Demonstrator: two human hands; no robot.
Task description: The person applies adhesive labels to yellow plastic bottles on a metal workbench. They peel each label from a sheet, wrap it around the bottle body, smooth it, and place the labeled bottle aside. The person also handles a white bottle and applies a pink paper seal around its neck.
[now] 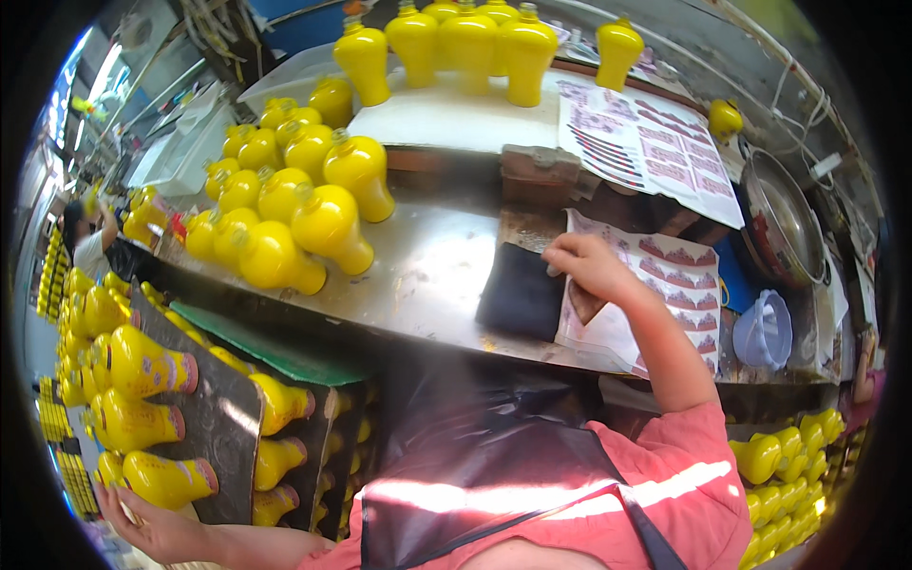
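Observation:
My left hand [157,527] reaches out at the lower left. Its fingers close at the narrow top of the nearest glossy yellow bottle [171,480], which stands on a dark board [228,418] in a row with others; the bottles carry pinkish bands at their bases. Over the bench, my right hand [594,266] has its fingers pinched together beside a black square pad [521,293]. What the pinch holds is hidden. Under that wrist lies a sheet of reddish printed decals [674,294], and a small brown flat piece [584,302] shows below the hand.
Plain yellow bottles [328,223] crowd the metal bench [427,256] at left, and several stand on the white shelf [446,119]. A second decal sheet [655,142] lies there. A lilac bucket [763,330] and metal basin [784,214] stand at right. Another person [90,237] is far left.

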